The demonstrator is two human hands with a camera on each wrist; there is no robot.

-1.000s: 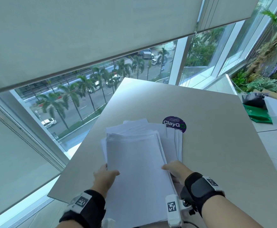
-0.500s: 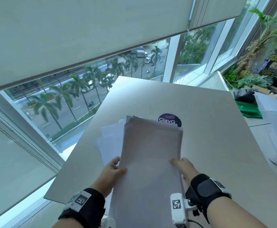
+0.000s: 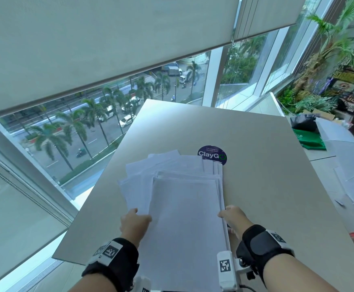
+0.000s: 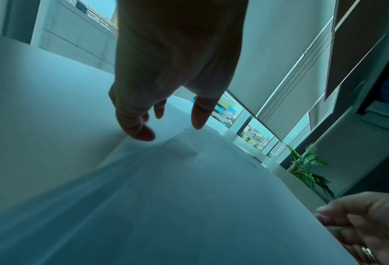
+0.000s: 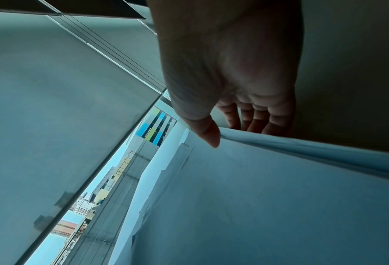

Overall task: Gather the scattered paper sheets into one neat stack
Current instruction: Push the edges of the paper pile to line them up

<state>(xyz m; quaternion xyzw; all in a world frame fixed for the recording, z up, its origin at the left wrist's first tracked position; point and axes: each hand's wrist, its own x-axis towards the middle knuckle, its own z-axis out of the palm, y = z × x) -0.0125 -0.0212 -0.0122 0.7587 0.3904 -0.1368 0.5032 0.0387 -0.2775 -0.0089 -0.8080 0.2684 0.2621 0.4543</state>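
Note:
A thick stack of white paper sheets (image 3: pixel 184 224) lies lengthwise between my hands, over the near edge of the beige table (image 3: pixel 266 175). My left hand (image 3: pixel 134 221) holds its left edge, thumb on top. My right hand (image 3: pixel 233 216) grips the right edge; in the right wrist view the thumb lies over the stack (image 5: pixel 257 197) and the fingers curl behind it. Looser sheets (image 3: pixel 142 175) fan out underneath, sticking out to the left and far side. The left wrist view shows the stack (image 4: pixel 189 197) below my fingertips (image 4: pixel 143 133).
A round purple ClayGo sticker (image 3: pixel 212 154) sits just beyond the sheets. The table's left edge runs along a tall window. To the right stand a black bag (image 3: pixel 302 123), a green bag (image 3: pixel 310 140), white boards (image 3: pixel 344 161) and plants (image 3: pixel 323 81).
Half a second ago the stack was tilted up with its far edge near the sticker. It now lies lower and flatter over the loose sheets, both hands still at its sides.

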